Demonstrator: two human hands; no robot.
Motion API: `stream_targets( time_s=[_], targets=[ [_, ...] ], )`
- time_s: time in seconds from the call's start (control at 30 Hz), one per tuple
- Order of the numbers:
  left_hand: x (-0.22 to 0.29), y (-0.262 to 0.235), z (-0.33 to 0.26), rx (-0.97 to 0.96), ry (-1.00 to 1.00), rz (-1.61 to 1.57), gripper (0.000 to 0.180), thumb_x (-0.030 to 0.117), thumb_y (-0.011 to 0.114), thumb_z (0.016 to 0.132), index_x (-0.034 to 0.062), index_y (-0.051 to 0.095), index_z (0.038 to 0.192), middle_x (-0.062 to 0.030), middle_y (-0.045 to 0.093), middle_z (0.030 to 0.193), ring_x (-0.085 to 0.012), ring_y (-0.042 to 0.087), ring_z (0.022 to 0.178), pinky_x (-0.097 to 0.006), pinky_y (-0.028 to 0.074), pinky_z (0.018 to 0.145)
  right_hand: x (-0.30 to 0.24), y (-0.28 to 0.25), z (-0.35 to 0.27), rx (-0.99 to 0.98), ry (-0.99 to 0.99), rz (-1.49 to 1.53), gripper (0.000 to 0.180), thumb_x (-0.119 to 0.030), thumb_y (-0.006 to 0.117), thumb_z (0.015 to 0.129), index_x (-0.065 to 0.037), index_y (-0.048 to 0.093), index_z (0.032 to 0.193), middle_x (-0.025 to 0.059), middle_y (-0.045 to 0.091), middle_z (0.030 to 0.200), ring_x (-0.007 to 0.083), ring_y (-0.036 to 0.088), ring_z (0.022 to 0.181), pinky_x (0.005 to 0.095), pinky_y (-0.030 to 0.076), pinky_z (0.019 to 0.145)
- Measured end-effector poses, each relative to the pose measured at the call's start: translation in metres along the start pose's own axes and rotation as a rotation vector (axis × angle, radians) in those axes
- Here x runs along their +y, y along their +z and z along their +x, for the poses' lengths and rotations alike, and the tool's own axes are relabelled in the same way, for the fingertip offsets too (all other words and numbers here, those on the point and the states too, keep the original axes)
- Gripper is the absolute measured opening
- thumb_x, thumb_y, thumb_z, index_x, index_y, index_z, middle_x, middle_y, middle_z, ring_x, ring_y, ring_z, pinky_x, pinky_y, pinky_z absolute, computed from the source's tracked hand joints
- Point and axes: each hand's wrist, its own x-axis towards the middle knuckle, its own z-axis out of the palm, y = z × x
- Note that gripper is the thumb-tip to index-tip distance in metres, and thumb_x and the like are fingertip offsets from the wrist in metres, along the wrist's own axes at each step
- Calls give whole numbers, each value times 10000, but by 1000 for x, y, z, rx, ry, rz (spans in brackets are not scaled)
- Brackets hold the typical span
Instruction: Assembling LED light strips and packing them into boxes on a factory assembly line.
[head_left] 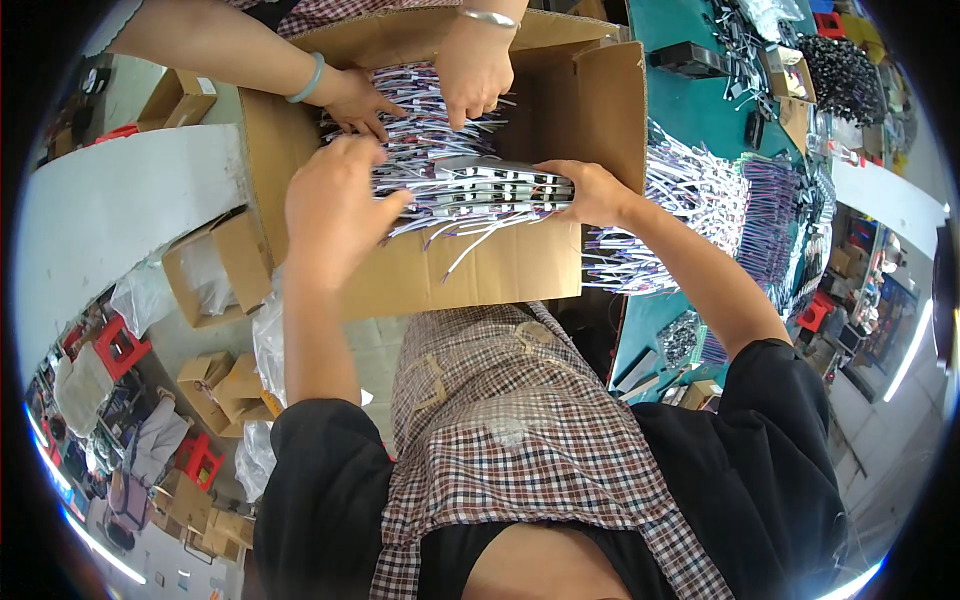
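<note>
My right hand (592, 193) grips the right end of a stack of flat pale strips (510, 187). White and purple wires trail from the stack toward the left. My left hand (335, 205) is raised beside the wires' left ends, slightly blurred, its thumb apart from the fingers; I see nothing held in it. Under the stack stands an open cardboard box (430, 285) partly filled with more white and purple wires (415, 95). Across the box another person's hand (358, 103) lies flat on those wires. That person's other hand (477, 75) points down into the box.
Right of the box, a green table (690, 110) bears a large pile of wired strips (700, 200), a black block-shaped object (690, 60) and dark cables. On the left are a pale curved surface (140, 200), open cartons (215, 265), plastic bags and red stools (120, 348).
</note>
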Motion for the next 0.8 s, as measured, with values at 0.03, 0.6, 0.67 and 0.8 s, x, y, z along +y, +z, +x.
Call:
stream_targets(
  time_s=[0.03, 0.6, 0.67, 0.8],
  targets=[
    [6, 9, -2, 189, 216, 12, 680, 289, 874, 644, 49, 638, 1234, -150, 601, 1329, -322, 617, 1175, -430, 494, 983, 0, 2, 1, 7, -21, -11, 794, -186, 857, 680, -40, 555, 1400, 193, 662, 1285, 318, 648, 1162, 381, 490, 1027],
    [30, 139, 64, 238, 538, 192, 571, 194, 851, 628, 141, 597, 1137, -112, 652, 954, -296, 701, 861, -460, 549, 778, 17, 16, 10, 94, -94, 35, 928, -263, 896, 635, -52, 490, 1443, 197, 583, 1352, 355, 591, 1230, 398, 482, 1058],
    [27, 144, 67, 286, 588, 189, 498, 125, 824, 645, 136, 600, 1090, -113, 646, 917, -285, 710, 813, -435, 569, 694, 19, 16, 8, 113, -117, 4, 1001, -272, 904, 628, -60, 436, 1487, 210, 551, 1380, 365, 568, 1257, 403, 475, 1068],
    [26, 140, 65, 274, 607, 191, 460, 96, 799, 659, 135, 594, 1069, -120, 648, 920, -289, 713, 763, -401, 570, 640, -13, 4, 1, 21, 144, -145, 1227, -287, 921, 596, -100, 221, 1586, 272, 577, 1294, 377, 587, 1215, 421, 480, 1050]
  ],
)
